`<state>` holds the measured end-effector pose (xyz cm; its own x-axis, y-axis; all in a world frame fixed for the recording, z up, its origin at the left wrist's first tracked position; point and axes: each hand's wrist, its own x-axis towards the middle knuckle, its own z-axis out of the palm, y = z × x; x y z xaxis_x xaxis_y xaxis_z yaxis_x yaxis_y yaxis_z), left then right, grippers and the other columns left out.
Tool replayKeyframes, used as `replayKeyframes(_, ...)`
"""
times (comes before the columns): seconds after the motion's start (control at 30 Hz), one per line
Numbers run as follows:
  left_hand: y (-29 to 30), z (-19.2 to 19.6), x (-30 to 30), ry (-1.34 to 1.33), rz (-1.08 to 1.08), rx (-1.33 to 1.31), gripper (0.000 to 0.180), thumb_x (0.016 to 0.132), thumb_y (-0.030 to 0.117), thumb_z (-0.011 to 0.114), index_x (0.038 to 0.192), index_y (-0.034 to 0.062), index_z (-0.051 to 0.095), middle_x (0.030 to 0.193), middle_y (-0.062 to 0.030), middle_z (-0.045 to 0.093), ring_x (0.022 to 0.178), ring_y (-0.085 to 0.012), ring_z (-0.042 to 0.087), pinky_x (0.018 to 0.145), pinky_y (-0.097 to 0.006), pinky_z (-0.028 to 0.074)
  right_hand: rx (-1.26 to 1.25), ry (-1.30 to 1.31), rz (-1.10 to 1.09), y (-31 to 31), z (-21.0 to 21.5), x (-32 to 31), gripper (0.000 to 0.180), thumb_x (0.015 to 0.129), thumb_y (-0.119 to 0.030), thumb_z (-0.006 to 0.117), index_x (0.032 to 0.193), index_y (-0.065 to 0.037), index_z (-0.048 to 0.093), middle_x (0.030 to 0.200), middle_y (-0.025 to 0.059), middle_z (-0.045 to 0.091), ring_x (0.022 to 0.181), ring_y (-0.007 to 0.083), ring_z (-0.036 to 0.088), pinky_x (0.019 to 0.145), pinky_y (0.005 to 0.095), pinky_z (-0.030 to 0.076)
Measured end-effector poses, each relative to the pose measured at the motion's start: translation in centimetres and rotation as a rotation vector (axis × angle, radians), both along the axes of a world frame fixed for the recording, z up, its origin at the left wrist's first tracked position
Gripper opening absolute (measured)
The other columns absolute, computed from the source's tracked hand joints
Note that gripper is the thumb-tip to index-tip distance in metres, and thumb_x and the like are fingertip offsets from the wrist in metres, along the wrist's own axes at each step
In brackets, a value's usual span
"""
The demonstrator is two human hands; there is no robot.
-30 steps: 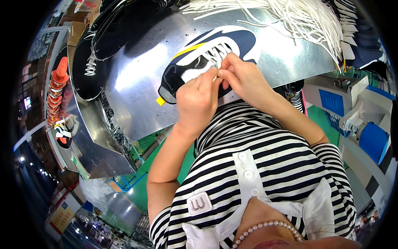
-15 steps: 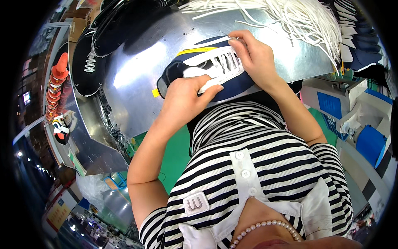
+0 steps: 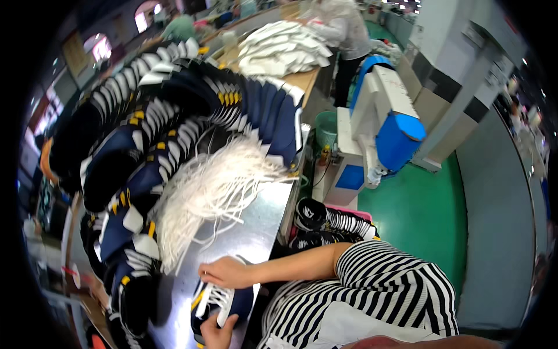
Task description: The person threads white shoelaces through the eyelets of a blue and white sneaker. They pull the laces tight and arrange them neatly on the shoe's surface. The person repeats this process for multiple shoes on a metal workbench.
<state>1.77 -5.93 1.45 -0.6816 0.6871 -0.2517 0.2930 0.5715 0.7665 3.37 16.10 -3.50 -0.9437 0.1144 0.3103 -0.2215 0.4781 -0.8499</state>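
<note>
**Snags and slips are the main risks**

At the far left, rows of navy and white shoes [image 3: 119,142] are packed tightly together and lean on one another. A knock from an elbow could, I judge, tip the nearest ones toward the work.

Next comes a loose heap of white laces [image 3: 215,183], its ends trailing over the metal table [image 3: 256,224] toward the person. Those strands could catch on fingers or on the work and drag others along, since they lie tangled and near the hands.

Right of the nearest stacked shoes, at the bottom of the view, the shoe being worked on lies on the table close to the person's body, its navy side [image 3: 243,302] facing them. The left hand [image 3: 217,334] grips its white edge near the opening, thumb on top, fingers mostly hidden. If that grip eased, the shoe could twist. The right hand [image 3: 226,272] is curled over the toe end; whether it pinches anything is too small to tell. Uneven pulling there could leave the shoe's lacing [image 3: 218,298] slack or crooked.

Farther right, beyond the table's edge, black-and-white shoes [image 3: 346,225] sit lower down. A shoe pushed past that edge could drop among them or to the green floor [image 3: 407,209].
</note>
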Motion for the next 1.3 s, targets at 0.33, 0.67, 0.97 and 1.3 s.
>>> replayKeyframes(0.33,-1.2,0.4,-2.8,-0.718,0.195,0.317,0.044,0.089,0.022,0.061,0.122,-0.0071,0.06,0.126,-0.0151,0.059,0.123,-0.0244,0.049,0.107,-0.039,0.036,0.021,0.082,-0.014,-0.4,-0.3,-0.3,0.024,0.098,-0.032,0.051,0.102,-0.008,0.056,0.075,0.0164,0.063,0.07,0.0383,0.062,0.063,0.046,0.047)
replayKeyframes(0.67,-3.2,-2.2,-6.7,-0.289,-0.145,-0.151,0.019,0.085,0.005,0.07,0.1,-0.0048,0.065,0.093,-0.0054,0.067,0.083,-0.011,0.06,0.075,-0.026,0.048,0.052,0.144,-0.037,-1.0,-0.4,-0.5,0.023,0.094,-0.033,0.054,0.098,-0.01,0.057,0.074,0.0167,0.063,0.07,0.0386,0.062,0.062,0.0491,0.046)
replayKeyframes(0.97,-4.4,-1.2,7.9,0.914,0.461,0.16,0.042,0.087,0.004,0.067,0.125,-0.0038,0.051,0.126,-0.018,0.052,0.114,-0.0243,0.052,0.091,-0.034,0.044,-0.087,0.138,-0.044,0.9,-1.0,-0.4,0.022,0.097,-0.026,0.051,0.104,-0.006,0.057,0.068,0.0136,0.058,0.065,0.0344,0.059,0.064,0.045,0.047)
replayKeyframes(1.3,-5.1,-3.8,8.2,-1.151,0.587,1.551,0.045,0.092,0.024,0.066,0.13,0.0071,0.051,0.125,-0.0059,0.059,0.114,-0.0208,0.057,0.093,-0.037,0.048,-0.641,-0.25,0.255,-3.5,3.1,-0.4,0.021,0.101,-0.024,0.053,0.107,-0.006,0.061,0.07,-0.0049,0.052,0.061,0.0038,0.044,0.054,0.0184,0.035)
